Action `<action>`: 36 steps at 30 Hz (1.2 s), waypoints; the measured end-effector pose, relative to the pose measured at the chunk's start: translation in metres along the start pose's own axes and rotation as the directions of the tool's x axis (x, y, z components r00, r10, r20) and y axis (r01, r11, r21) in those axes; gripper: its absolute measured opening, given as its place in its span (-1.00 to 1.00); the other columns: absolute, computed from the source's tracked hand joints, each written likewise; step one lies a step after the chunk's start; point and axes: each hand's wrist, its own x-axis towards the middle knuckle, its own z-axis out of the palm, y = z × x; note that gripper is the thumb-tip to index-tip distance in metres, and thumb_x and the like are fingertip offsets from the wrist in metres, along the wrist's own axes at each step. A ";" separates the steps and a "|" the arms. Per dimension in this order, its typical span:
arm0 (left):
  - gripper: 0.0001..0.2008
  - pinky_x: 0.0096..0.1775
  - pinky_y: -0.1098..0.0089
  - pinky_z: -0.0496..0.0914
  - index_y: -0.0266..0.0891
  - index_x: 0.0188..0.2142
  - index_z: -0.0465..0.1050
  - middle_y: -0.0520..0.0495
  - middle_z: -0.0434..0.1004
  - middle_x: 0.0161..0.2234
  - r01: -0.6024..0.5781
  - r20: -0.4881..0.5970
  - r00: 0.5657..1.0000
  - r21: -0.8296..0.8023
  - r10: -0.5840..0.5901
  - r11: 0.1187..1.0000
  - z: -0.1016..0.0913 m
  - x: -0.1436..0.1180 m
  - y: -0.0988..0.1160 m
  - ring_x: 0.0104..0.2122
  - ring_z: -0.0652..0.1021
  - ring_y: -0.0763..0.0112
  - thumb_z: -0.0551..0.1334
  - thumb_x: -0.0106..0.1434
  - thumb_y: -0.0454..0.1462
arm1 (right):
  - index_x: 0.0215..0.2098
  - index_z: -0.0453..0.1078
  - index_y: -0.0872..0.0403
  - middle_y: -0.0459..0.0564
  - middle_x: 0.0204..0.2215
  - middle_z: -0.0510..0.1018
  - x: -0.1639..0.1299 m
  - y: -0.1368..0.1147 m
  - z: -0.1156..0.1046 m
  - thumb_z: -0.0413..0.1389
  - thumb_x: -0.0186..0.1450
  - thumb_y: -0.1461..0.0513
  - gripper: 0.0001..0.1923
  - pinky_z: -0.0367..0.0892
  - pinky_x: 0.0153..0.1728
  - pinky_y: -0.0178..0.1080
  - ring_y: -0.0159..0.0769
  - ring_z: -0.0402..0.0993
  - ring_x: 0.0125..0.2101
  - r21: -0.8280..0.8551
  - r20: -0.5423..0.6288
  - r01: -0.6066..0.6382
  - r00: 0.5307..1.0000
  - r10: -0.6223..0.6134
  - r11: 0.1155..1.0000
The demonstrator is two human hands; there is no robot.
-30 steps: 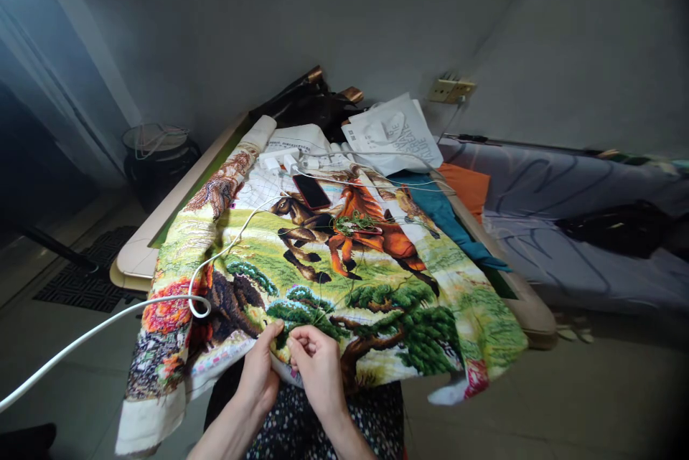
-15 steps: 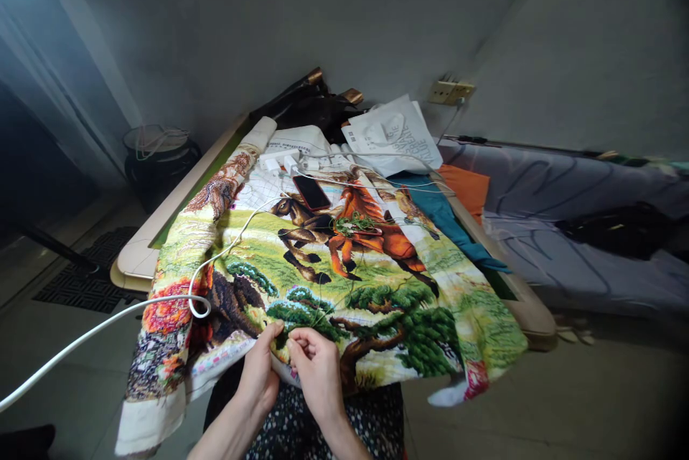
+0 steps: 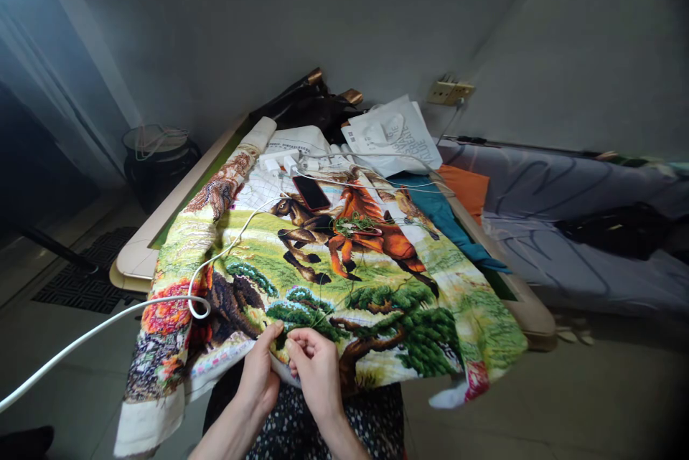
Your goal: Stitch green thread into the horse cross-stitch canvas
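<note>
A large cross-stitch canvas (image 3: pixel 258 230) with horses and pine trees is spread over the table, its left side rolled up. At its near edge, my left hand (image 3: pixel 262 367) grips the cloth, thumb on top and the other fingers hidden beneath. Just right of it, my right hand (image 3: pixel 316 367) is closed in a pinch above the fabric; what sits between the fingertips is too small to make out. A thin green thread (image 3: pixel 323 313) runs over the stitching near the right hand. Farther up, a tangle of green thread (image 3: pixel 356 225) lies on the orange horse.
A phone (image 3: pixel 311 192) rests on the canvas beside a white power strip (image 3: pixel 278 158). A white cable (image 3: pixel 108 320) loops across the left side. White bags (image 3: pixel 395 137) and teal cloth (image 3: pixel 468 230) lie toward the back right. A wall socket (image 3: pixel 451 92) is behind.
Hardly anything differs. My right hand has shifted very slightly at the fingertips; my left hand and the canvas stay in place.
</note>
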 end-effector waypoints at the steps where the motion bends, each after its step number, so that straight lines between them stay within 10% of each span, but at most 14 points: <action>1: -0.91 -0.42 0.46 0.34 -0.28 -0.49 0.50 0.06 0.48 -0.56 0.000 -0.002 1.000 -0.003 0.000 1.000 0.000 0.000 0.000 -0.55 0.44 0.50 0.37 -0.04 -0.40 | -0.44 0.48 0.16 -0.11 -0.64 0.40 0.000 0.002 0.000 0.15 0.13 0.17 -0.81 0.22 -0.65 -0.41 -0.43 0.27 -0.65 -0.020 -0.007 0.024 1.000 -0.024 1.000; 9: -0.92 -0.36 0.49 0.36 -0.32 -0.53 0.51 0.04 0.51 -0.53 -0.020 -0.022 1.000 -0.022 0.019 1.000 0.004 -0.002 0.003 -0.50 0.47 0.51 0.34 -0.06 -0.46 | -0.43 0.50 0.16 -0.01 -0.56 0.51 0.000 0.015 0.004 0.10 0.20 0.18 -0.79 0.30 -0.58 -0.37 -0.32 0.38 -0.56 -0.127 -0.080 0.160 0.982 -0.171 0.979; 36: -0.86 -0.44 0.49 0.34 -0.28 -0.56 0.45 0.08 0.44 -0.57 -0.010 0.055 0.998 -0.013 0.011 1.000 -0.002 0.001 -0.001 -0.57 0.43 0.53 0.39 -0.09 -0.40 | -0.43 0.51 0.17 -0.04 -0.62 0.46 0.000 0.007 0.003 0.18 0.15 0.11 -0.75 0.27 -0.64 -0.38 -0.38 0.30 -0.63 -0.003 -0.030 0.083 0.996 -0.083 0.997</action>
